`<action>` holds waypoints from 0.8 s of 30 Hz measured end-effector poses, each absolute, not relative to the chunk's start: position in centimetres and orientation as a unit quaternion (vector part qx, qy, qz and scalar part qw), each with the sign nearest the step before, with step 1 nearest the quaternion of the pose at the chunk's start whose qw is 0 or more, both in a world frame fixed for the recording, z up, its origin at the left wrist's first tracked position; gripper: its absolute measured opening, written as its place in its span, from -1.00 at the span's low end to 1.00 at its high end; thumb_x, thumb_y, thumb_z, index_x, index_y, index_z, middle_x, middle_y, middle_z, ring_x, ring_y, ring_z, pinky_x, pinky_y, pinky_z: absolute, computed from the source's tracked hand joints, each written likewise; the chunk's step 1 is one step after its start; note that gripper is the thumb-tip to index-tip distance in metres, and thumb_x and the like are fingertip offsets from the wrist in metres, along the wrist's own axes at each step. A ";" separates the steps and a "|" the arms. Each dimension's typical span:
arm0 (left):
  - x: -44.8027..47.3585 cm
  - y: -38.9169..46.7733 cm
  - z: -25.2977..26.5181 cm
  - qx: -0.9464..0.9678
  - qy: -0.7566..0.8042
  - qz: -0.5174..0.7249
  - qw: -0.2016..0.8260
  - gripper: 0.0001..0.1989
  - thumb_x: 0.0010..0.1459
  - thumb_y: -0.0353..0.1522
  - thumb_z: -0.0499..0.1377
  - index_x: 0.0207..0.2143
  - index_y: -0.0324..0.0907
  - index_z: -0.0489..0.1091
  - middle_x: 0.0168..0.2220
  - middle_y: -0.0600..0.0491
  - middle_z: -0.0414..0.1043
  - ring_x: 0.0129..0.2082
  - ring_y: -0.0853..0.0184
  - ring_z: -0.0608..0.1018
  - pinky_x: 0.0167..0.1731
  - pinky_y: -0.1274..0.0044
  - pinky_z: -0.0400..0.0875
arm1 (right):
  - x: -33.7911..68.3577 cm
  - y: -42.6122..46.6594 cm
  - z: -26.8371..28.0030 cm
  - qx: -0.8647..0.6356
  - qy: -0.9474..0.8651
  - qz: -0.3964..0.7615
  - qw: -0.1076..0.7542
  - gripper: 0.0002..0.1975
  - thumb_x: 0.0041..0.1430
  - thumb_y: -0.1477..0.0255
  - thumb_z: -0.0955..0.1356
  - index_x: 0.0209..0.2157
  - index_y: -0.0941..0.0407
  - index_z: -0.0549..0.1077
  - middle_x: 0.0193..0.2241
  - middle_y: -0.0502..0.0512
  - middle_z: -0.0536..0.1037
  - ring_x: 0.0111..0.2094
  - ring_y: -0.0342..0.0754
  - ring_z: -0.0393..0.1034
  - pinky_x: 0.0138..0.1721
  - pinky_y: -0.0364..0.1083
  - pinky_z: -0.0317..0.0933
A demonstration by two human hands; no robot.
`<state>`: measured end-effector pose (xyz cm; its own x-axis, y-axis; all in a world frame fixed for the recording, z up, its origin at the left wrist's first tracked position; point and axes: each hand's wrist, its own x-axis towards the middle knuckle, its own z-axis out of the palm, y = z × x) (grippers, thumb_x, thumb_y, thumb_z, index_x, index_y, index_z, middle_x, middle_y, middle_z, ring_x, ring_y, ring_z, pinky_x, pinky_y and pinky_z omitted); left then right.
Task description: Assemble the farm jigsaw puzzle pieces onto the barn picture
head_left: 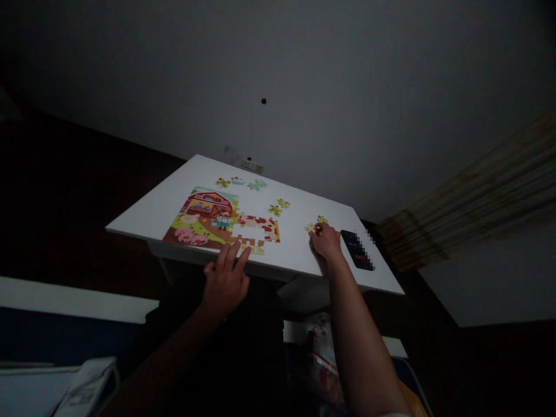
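A partly joined jigsaw puzzle (204,214) with a red barn, pigs and a cow lies on the left half of the white table (295,255). My left hand (226,278) rests at the near table edge, fingers spread, their tips by the puzzle's lower border. Over on the right, my right hand (326,242) has its fingers pinched together on a puzzle piece (319,230), mostly hidden by the fingertips. Close by lie a yellow-green piece (322,219) and a pale piece (309,227).
Loose green pieces (275,210) lie right of the puzzle's top. Behind it are several more, including pale blue ones (257,185). A dark phone (357,250) lies near the table's right end. A wall (278,116) with a socket (252,166) stands behind.
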<state>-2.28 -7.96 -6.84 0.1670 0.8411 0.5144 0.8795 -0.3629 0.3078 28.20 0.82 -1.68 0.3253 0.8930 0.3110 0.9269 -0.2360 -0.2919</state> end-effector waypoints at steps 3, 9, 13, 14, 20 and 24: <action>-2.5 -8.0 -7.0 -0.765 -0.561 -0.315 0.027 -0.43 0.09 -0.46 0.04 0.19 -0.08 0.21 0.28 -0.06 0.07 0.26 0.04 0.12 -0.02 0.18 0.16 | 27.2 0.5 -1.5 -0.735 -0.569 0.009 0.368 -0.61 0.03 0.31 0.33 -0.07 0.12 0.36 -0.19 0.21 0.47 -0.19 0.06 0.39 -0.11 0.04 0.25; -2.7 -8.1 -7.1 -0.774 -0.554 -0.304 0.031 -0.42 0.10 -0.45 0.03 0.21 -0.07 0.18 0.28 -0.06 0.05 0.27 0.05 0.10 -0.01 0.18 0.14 | 22.0 -1.9 0.0 -0.558 -0.602 0.289 0.493 -0.60 0.00 0.30 0.38 -0.09 0.05 0.34 -0.19 0.13 0.50 -0.30 -0.03 0.44 -0.28 -0.02 0.35; -2.6 -8.2 -6.8 -0.769 -0.563 -0.300 0.025 -0.42 0.09 -0.47 0.04 0.20 -0.09 0.19 0.28 -0.06 0.06 0.27 0.04 0.09 -0.01 0.19 0.12 | 18.3 -3.1 0.6 -0.539 -0.654 0.348 0.401 -0.66 0.01 0.32 0.37 -0.13 0.07 0.41 -0.21 0.14 0.55 -0.20 0.02 0.45 -0.19 0.02 0.34; -2.6 -8.2 -6.8 -0.770 -0.562 -0.299 0.024 -0.42 0.09 -0.47 0.04 0.21 -0.08 0.19 0.28 -0.06 0.05 0.27 0.04 0.09 -0.01 0.19 0.12 | 17.7 -3.2 0.5 -0.543 -0.669 0.327 0.388 -0.68 0.03 0.33 0.36 -0.14 0.08 0.42 -0.19 0.13 0.55 -0.21 0.01 0.45 -0.19 0.01 0.33; -2.8 -8.1 -7.1 -0.775 -0.555 -0.300 0.022 -0.40 0.09 -0.46 0.05 0.22 -0.06 0.18 0.29 -0.06 0.03 0.27 0.04 0.09 -0.01 0.20 0.11 | 16.3 -3.2 -1.1 -0.580 -0.704 0.181 0.368 -0.71 0.11 0.30 0.32 -0.12 0.08 0.44 -0.23 0.10 0.55 -0.30 -0.04 0.44 -0.25 -0.04 0.31; -2.8 -8.0 -7.3 -0.775 -0.557 -0.298 0.015 -0.43 0.12 -0.44 0.03 0.22 -0.05 0.17 0.30 -0.03 0.02 0.27 0.06 0.09 -0.01 0.20 0.11 | 15.8 -3.7 -1.5 -0.586 -0.715 0.119 0.363 -0.73 0.15 0.34 0.29 -0.11 0.06 0.44 -0.20 0.11 0.54 -0.16 0.00 0.40 -0.12 0.00 0.28</action>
<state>-2.83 -7.96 -7.28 0.2010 0.8548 0.4785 0.8724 -0.3783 0.3094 15.82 -3.66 -1.49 -0.0502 0.9235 0.3802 0.7512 0.2858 -0.5949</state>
